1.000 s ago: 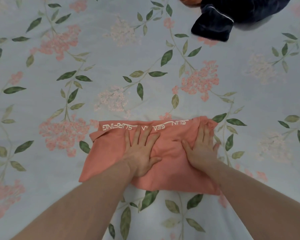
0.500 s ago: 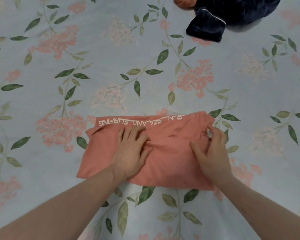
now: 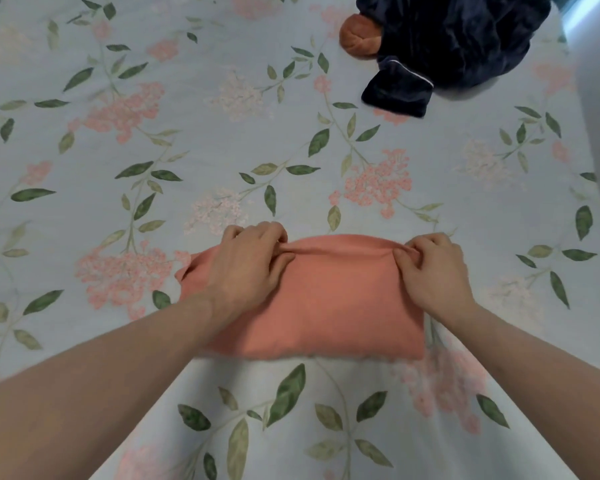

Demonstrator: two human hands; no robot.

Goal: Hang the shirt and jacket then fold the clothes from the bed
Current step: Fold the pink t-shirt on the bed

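Both hands have gone from pressing flat to gripping: the left hand (image 3: 248, 263) and right hand (image 3: 432, 271) each pinch the far edge of the folded salmon-pink cotton garment (image 3: 329, 303) at lower centre of the frame on the floral bedsheet (image 3: 187, 150). Its white lettering is now folded out of sight, so another fold seems underway. A dark navy velvety garment (image 3: 447, 46) waits at upper right.

Both forearms are bare to the hands (image 3: 250, 268), no sleeves showing.
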